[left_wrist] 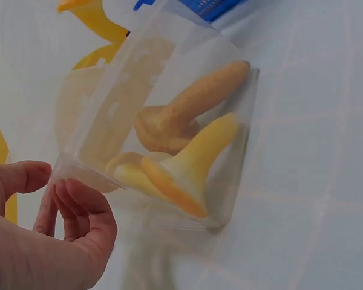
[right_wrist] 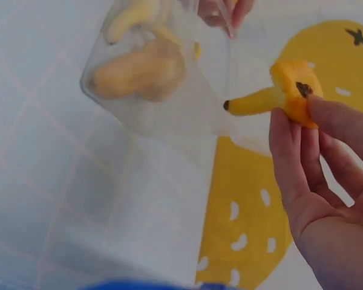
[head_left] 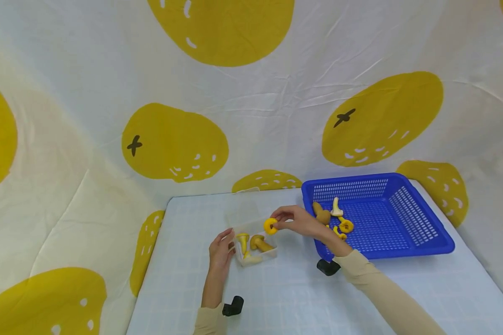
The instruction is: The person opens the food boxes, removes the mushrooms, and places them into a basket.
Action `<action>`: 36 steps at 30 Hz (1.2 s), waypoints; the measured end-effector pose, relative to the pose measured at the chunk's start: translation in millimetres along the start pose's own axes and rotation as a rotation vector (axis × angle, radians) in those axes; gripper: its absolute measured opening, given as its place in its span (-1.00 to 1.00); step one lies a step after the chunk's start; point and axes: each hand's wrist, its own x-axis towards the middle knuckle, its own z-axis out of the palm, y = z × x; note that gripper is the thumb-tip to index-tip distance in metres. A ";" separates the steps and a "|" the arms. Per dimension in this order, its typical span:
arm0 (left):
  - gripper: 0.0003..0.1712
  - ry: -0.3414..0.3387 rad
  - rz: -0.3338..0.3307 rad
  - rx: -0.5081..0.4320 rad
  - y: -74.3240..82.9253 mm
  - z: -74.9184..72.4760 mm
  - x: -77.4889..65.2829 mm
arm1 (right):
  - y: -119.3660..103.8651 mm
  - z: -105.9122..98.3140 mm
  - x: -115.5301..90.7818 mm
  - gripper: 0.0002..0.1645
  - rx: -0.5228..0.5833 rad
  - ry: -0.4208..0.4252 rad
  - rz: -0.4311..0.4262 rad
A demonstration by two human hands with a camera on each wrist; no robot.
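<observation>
A clear plastic box (head_left: 269, 254) sits on the table with several toy mushrooms inside. Among them are a brown mushroom (left_wrist: 206, 93) and a yellow mushroom (left_wrist: 209, 151) with a pale stem. My left hand (head_left: 220, 251) pinches the box's left rim between thumb and curled fingers. Over the box's right back corner, my right hand (head_left: 297, 220) pinches an orange-yellow mushroom (right_wrist: 293, 90) by its cap. Its stem, dark at the tip, points away from the fingers in the right wrist view.
To the right stands a blue mesh basket (head_left: 381, 228). At its left end lie a brown mushroom (head_left: 322, 215), a white mushroom (head_left: 336, 207) and yellow ones (head_left: 345, 226). The box's clear lid (head_left: 241, 209) stands open behind it. A fruit-patterned cloth (head_left: 268, 125) hangs behind the table.
</observation>
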 end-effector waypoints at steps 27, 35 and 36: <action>-0.49 -0.015 0.003 0.037 2.3 -2.5 1.8 | 22.6 -56.5 -69.7 -0.60 0.054 0.336 0.081; -0.51 -0.024 0.003 0.016 -0.3 -2.4 2.2 | 43.6 -69.7 -90.7 -0.56 0.004 0.431 0.118; -0.51 -0.025 0.005 0.012 -0.3 -2.1 1.8 | 45.4 -71.2 -93.3 -0.55 -0.016 0.443 0.131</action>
